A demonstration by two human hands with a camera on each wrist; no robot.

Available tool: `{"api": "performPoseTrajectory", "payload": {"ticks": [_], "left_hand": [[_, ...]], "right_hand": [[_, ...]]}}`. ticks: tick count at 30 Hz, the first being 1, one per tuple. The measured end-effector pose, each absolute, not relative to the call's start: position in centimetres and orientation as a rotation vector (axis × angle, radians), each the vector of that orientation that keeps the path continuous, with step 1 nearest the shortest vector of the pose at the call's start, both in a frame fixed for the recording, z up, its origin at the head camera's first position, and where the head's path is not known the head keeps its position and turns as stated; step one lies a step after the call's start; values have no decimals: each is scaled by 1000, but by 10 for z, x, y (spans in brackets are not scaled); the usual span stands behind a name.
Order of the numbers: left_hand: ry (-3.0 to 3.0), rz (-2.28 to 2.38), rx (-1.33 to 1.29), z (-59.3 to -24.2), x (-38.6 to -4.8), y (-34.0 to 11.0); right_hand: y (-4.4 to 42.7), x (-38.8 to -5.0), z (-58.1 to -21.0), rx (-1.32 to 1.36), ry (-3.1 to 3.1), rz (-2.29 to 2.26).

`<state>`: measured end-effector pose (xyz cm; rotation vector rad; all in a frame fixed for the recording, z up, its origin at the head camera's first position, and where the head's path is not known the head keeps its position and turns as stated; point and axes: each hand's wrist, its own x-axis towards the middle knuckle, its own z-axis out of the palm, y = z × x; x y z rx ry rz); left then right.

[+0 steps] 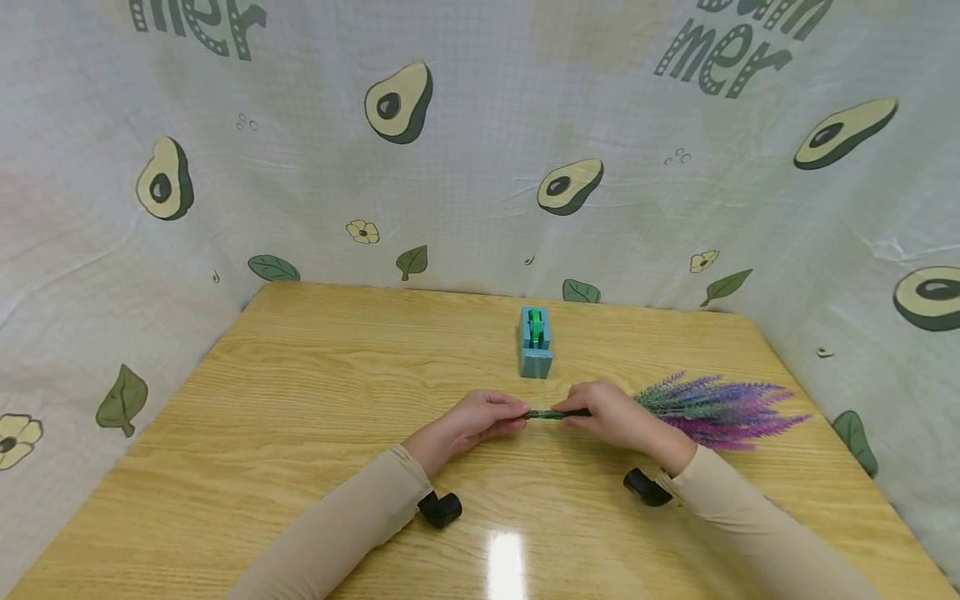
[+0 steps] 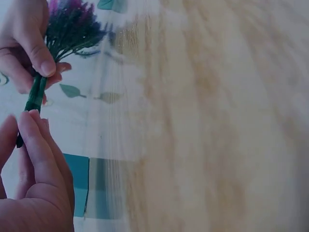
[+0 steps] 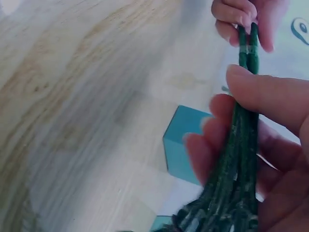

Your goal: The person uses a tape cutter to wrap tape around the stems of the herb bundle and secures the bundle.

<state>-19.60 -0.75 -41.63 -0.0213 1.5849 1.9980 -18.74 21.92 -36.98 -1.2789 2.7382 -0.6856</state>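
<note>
A bunch of artificial lavender (image 1: 723,408) with purple and pink heads lies sideways above the table, its heads to the right. My right hand (image 1: 609,414) grips its green stems (image 3: 244,145) between thumb and fingers. At the stems' far end, my left hand (image 1: 483,419) pinches the tips. Between the two hands, a band of clear tape (image 3: 248,49) appears around the stems in the right wrist view. Beyond the hands stands a blue tape dispenser (image 1: 536,363) with a green roll (image 1: 536,325).
The wooden table (image 1: 360,350) carries all of this. A white cloth (image 1: 480,167) printed with avocados and leaves hangs behind and along the sides. Black wrist cameras (image 1: 441,510) sit under both forearms.
</note>
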Motion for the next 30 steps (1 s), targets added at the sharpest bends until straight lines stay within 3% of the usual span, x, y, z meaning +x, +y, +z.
{"api": "performPoseTrajectory", "payload": {"ticks": [17,30], "left_hand": [[1689,2038,7,-412,-200,-4],[1583,2043,-109,-414,-204,-5]], "right_hand": [[219,-189,-367,-1109,2709,-667],[216,-187,-366,-1201,2844,-586]]}}
